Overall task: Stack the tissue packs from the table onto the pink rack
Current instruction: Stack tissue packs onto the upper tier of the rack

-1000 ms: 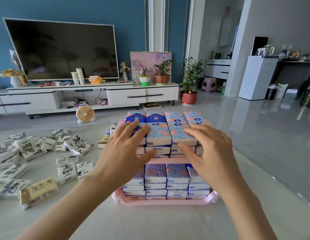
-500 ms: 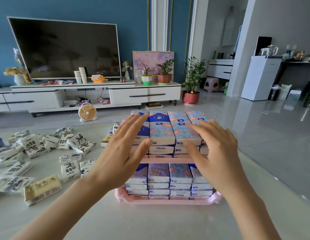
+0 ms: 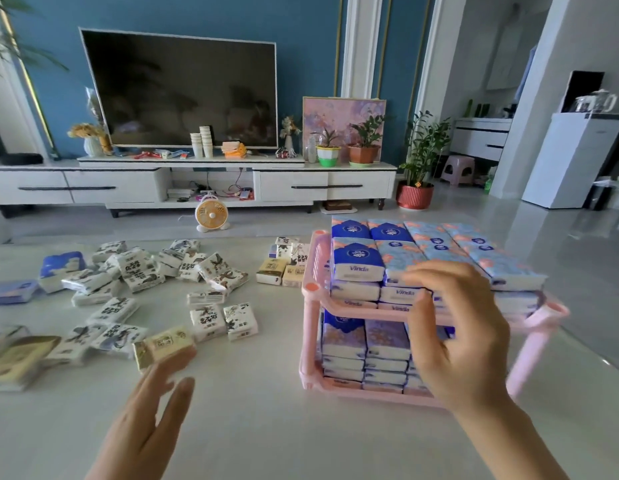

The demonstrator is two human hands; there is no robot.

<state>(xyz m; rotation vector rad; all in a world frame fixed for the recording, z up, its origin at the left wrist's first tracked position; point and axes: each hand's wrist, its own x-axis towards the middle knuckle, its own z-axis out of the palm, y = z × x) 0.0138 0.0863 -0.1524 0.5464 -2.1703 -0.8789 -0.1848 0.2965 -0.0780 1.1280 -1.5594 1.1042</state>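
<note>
Loose tissue packs [image 3: 207, 318] scattered on tabletop [image 3: 266, 410], left of pink rack [image 3: 311, 289], both tiers loaded. Left hand [image 3: 145, 424]: fingers straight, empty, near yellow pack [image 3: 164, 344]. Right hand [image 3: 460, 344] curved against upper stack [image 3: 398, 258]; grip cannot tell. Packs likely light, squashy, slick: pinch long edges.

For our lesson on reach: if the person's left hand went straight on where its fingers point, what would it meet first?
Probably the beige tissue pack lying on the table just ahead of the open left hand, though one view leaves depth uncertain.
</note>
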